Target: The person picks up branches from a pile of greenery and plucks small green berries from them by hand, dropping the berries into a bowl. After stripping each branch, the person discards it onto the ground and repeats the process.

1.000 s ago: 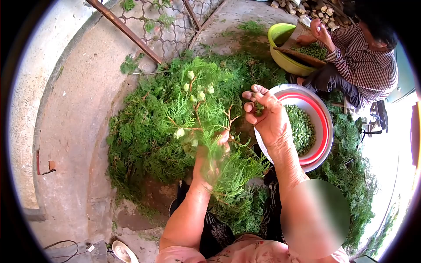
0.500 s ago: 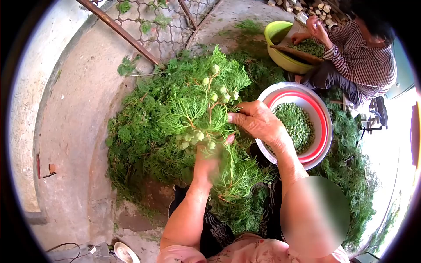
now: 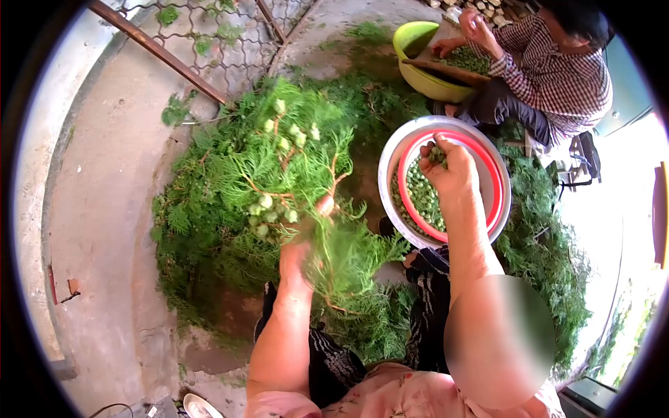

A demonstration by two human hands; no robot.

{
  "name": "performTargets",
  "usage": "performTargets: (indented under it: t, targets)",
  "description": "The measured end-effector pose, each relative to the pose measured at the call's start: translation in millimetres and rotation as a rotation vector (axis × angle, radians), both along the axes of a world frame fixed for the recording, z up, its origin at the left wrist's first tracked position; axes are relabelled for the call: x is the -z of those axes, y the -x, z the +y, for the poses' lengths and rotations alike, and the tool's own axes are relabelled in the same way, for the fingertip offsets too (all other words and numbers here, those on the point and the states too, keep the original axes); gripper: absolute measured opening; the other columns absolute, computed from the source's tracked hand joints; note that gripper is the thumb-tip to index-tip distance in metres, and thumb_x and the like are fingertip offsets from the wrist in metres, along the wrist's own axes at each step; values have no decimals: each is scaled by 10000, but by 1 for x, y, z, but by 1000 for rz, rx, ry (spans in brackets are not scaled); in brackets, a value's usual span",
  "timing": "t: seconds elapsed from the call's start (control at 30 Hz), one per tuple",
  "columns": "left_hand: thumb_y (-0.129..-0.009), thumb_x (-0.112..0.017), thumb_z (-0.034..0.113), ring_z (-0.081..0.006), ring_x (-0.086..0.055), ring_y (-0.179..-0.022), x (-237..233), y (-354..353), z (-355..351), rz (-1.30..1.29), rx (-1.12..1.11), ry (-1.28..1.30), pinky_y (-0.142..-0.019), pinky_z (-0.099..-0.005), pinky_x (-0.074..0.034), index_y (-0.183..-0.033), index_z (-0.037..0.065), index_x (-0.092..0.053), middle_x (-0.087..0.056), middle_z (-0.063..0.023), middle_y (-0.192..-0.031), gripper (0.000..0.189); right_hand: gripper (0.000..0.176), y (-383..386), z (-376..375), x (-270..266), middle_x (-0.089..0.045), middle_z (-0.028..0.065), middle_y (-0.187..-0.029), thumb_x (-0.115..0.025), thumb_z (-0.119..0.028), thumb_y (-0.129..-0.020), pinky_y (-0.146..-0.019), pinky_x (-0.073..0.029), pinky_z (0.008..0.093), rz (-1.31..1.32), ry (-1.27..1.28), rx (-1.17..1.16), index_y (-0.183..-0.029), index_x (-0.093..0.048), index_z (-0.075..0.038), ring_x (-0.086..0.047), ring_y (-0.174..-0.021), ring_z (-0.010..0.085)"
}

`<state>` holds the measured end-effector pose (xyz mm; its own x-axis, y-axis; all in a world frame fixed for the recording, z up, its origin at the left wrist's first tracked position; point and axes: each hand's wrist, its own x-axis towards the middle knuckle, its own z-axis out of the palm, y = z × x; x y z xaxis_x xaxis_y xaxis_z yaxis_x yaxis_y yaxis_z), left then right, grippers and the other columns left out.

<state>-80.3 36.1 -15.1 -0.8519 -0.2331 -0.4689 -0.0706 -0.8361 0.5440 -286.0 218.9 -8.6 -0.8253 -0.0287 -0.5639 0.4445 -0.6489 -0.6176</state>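
My left hand (image 3: 298,256), partly covered by foliage, grips a leafy arborvitae branch (image 3: 279,177) with its thumb showing on the stem. Pale green cones (image 3: 267,207) hang in clusters on that branch. Over a red-rimmed bowl (image 3: 497,182) is my right hand (image 3: 458,169), its fingers curled around a few small green cones (image 3: 437,156). The bowl sits inside a wide metal basin (image 3: 385,184). Many picked cones (image 3: 422,200) lie in the bowl below my fingers.
A heap of cut branches (image 3: 188,230) spreads around my legs, with more branches (image 3: 547,258) to the right. At the upper right a seated person (image 3: 557,83) works over a yellow-green tub (image 3: 432,87). A rusty metal bar (image 3: 160,52) crosses the upper left.
My right hand has left the branch and moved right over the bowl, now with cones in its fingers. My left hand still holds the branch. The whole view has shifted slightly.
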Motion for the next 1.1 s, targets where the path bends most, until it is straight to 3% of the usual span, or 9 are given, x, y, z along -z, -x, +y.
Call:
performTargets:
  t: [0.17,0.3,0.37,0.43,0.5,0.67,0.8,0.9,1.1]
  targets:
    - [-890,-465,109,-86,-549,-814,-18,1,6,-67,-68,272,-655,-189,-441,-1203,-28,-488,-561,-85,-1054,342,372,1,30,-16,-512,155,-1053,-543,-154,-842,-840,-439,496,-54,-366,183,-1171,-489,12,-496,-936,296]
    - [-858,-507,109,-87,-532,-773,1,-1,-3,58,-43,315,-660,-213,-434,-1220,-25,-455,-564,-68,-1023,389,384,-6,34,-35,-527,166,-1129,-532,-221,-850,-904,-398,399,-36,-467,278,-1171,-518,-9,-486,-1038,267]
    - [-816,-586,123,-66,-505,-641,1,6,-1,142,-62,331,-581,-195,-404,-1141,27,-535,-587,-22,-918,342,372,-13,38,-36,-540,137,-1091,-544,-204,-833,-822,-407,360,140,-628,209,-1158,-526,-23,-494,-966,234]
    - [-785,-618,90,-89,-564,-731,6,11,-12,188,65,273,-645,-195,-452,-1220,28,-444,-595,-78,-1026,473,362,-17,37,-36,-550,112,-1060,-553,-187,-820,-753,-413,329,260,-687,183,-1146,-532,-33,-502,-910,204]
    - [-758,-647,85,-120,-584,-805,-6,10,0,353,-64,346,-653,-208,-460,-1260,48,-396,-582,-83,-1033,563,352,-13,27,-37,-552,94,-1044,-555,-171,-814,-708,-409,311,262,-546,251,-1138,-529,-35,-508,-887,184]
    - [-753,-661,166,-145,-559,-861,4,21,-11,34,29,589,-708,-279,-427,-1147,76,-483,-571,-45,-1041,441,259,-37,-16,-57,-588,81,-918,-485,-44,-874,-695,-463,245,700,-470,182,-1124,-514,21,-564,-775,134]
    - [-806,-625,147,-61,-456,-538,28,28,-23,-72,100,871,-470,-211,-368,-892,36,-598,-569,-18,-694,143,199,-72,-41,-69,-594,55,-781,-510,-73,-887,-595,-447,217,931,-415,51,-1075,-523,-7,-543,-624,90]
    - [-773,-683,220,-37,-345,-399,30,34,-28,-165,122,897,-360,-190,-301,-819,27,-593,-520,18,-544,218,118,-88,-50,-62,-590,24,-713,-531,-85,-884,-535,-428,191,946,-356,-143,-981,-557,-22,-526,-566,72]
    - [-739,-705,237,-117,-472,-542,-1,37,-19,-189,209,887,-516,-261,-410,-1024,-1,-570,-634,-56,-695,395,117,-98,-60,-52,-573,21,-699,-498,-9,-870,-523,-429,192,944,-668,-452,-953,-580,1,-511,-568,59]
